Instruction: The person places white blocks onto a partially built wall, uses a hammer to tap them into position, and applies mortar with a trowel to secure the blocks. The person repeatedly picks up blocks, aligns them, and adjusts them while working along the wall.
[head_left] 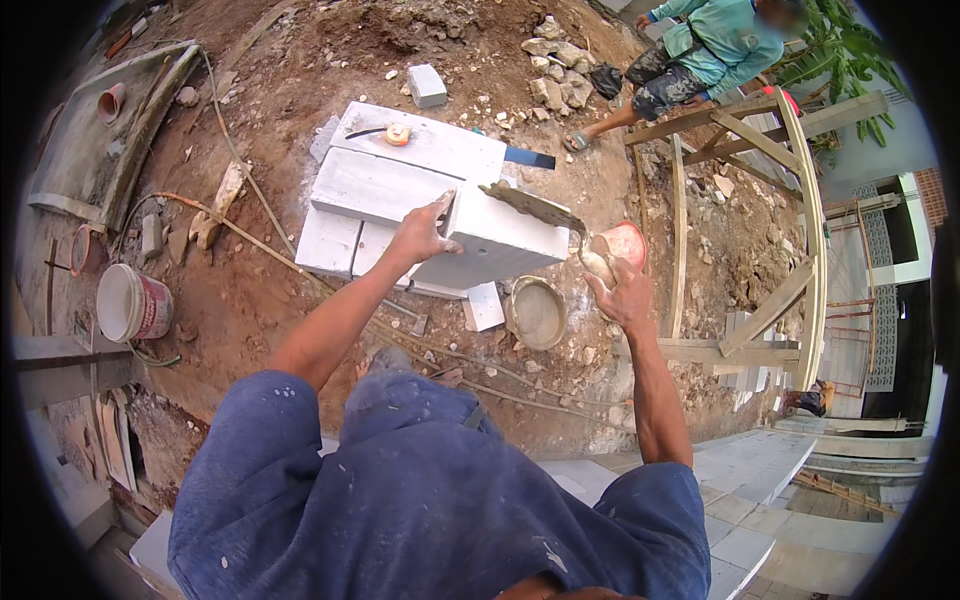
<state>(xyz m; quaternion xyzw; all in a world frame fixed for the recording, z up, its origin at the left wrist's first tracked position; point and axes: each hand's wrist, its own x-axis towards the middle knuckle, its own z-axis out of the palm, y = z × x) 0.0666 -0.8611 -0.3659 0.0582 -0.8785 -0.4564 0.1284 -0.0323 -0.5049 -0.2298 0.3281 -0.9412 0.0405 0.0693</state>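
Note:
A white lightweight concrete block (505, 238) stands tilted at the near right of a stack of similar white blocks (385, 185). My left hand (425, 235) grips its left end, thumb and fingers spread over the edge. In my right hand (622, 290) is the handle of a trowel (535, 206), fingers wrapped round it. Grey mortar covers the trowel's blade, which lies along the block's far top edge. On the stack sits an orange and white tape measure (397, 134). A bucket of grey mortar (535, 313) stands just below the held block.
A red-rimmed bowl (625, 245) sits beyond my right hand. Wooden framing (680, 240) rises at the right, with a person in a teal shirt (725, 45) sitting behind. A white bucket (125, 303) stands left. Hoses (245, 232) cross the dirt; rubble (560, 70) lies far off.

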